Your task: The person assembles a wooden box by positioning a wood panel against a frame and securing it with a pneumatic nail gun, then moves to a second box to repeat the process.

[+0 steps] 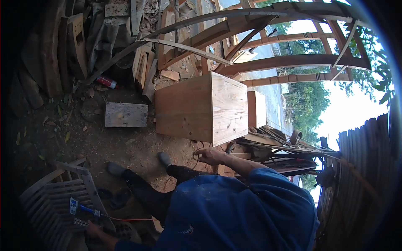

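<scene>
At the lower left, my left hand (94, 230) has its fingers closed at the silvery strip of a blue air nail gun (88, 210), as far as its shape shows. A thin orange hose (127, 219) runs from the tool's end and passes behind my body. My right hand (210, 155) reaches out in the middle, fingers curled around a thin cord (194, 156) that loops beside it and trails toward the ground. Just beyond that hand stands a large plywood box (184, 109) with a pale panel on one side; hand and box look apart.
A slatted wooden chair (63, 190) stands at the left, beside the nail gun. A weathered wood block (126, 115) lies on the dirt near the box. Curved wooden frames (293, 62) rise behind it. Stacked timber (52, 58) and a red can (106, 82) are at the far left.
</scene>
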{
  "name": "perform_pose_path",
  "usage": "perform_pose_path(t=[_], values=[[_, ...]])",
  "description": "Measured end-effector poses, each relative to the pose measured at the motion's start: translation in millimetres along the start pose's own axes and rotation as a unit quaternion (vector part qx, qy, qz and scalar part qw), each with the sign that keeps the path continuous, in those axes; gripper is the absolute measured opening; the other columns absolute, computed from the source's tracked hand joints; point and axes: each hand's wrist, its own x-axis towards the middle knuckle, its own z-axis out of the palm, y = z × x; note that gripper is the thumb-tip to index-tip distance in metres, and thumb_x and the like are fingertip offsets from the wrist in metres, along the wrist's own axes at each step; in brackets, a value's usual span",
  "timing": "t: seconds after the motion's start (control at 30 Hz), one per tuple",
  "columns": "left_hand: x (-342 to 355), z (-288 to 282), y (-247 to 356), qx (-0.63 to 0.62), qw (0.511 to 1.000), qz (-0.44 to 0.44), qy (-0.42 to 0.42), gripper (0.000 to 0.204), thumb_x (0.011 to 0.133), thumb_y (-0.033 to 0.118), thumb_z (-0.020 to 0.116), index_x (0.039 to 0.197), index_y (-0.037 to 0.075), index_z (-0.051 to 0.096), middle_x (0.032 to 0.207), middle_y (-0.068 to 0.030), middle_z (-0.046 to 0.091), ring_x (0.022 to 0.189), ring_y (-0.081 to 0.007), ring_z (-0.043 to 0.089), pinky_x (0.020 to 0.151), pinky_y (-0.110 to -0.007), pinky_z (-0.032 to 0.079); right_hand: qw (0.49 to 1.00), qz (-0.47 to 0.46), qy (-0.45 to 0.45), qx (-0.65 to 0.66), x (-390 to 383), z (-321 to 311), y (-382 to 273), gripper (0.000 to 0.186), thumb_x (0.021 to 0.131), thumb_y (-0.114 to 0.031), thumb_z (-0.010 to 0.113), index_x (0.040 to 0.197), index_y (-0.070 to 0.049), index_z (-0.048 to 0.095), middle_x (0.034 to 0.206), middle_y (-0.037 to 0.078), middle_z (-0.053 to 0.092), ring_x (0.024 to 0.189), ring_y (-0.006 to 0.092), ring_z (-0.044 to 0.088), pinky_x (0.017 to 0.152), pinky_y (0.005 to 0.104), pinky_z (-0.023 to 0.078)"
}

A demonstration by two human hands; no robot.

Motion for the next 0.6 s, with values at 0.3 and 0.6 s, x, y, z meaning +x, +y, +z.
perform_pose_path(t=[0.3, 0.6], values=[[-90, -66, 111, 0.037, 0.981, 0.176, 0.072, 0.045, 0.09, 0.034, 0.072, 0.115, -0.004, 0.069, 0.113, -0.0231, 0.07, 0.103, -0.0413, 0.067, 0.093, -0.05, 0.052, 0.99, 0.029, 0.054, 0.128, -58, 10, 45, 0.049, 0.093, -0.033, 0.06, 0.136, -0.009, 0.06, 0.097, 0.024, 0.073, 0.1, 0.0405, 0.069, 0.09, 0.0487, 0.053], [-343, -77, 329, -0.07, 0.796, 0.6, 0.044, 0.042, 0.091, 0.027, 0.07, 0.118, -0.005, 0.067, 0.114, -0.0245, 0.068, 0.106, -0.0405, 0.066, 0.093, -0.05, 0.051, 0.962, 0.043, 0.161, 0.216, -112, 171, 210, 0.056, 0.088, -0.017, 0.061, 0.143, -0.011, 0.056, 0.099, 0.02, 0.075, 0.093, 0.034, 0.074, 0.082, 0.0433, 0.058]])
